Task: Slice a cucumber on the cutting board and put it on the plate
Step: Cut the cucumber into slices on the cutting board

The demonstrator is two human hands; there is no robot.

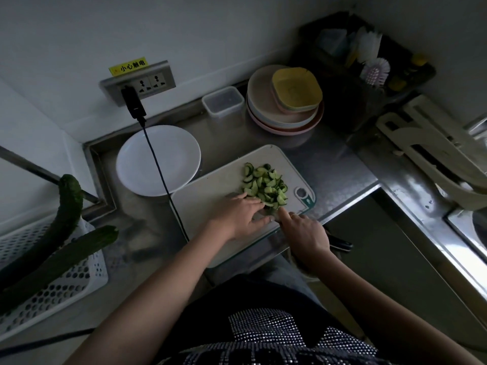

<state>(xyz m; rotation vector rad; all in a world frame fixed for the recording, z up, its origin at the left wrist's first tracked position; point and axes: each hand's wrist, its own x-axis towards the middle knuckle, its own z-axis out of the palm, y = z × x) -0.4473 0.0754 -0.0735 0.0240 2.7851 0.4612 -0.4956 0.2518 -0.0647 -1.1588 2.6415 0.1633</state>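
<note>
The right hand (305, 230) grips a dark-handled knife (340, 243), forefinger extended; the left hand (241, 214) lies with fingers curled over a cucumber piece (266, 210) at the sliced pile (264, 185) on the cutting board (210, 196). The white plate (158, 160) sits beside it on the desk (329, 169).

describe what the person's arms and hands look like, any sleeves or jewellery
Both forearms are bare up to the bottom edge of the view, with no sleeves showing. The left hand wears no gloves or rings that can be made out. The right hand seems to have a thin pale ring on one finger. Below the arms, a dark garment carries rows of small shiny studs.
</note>
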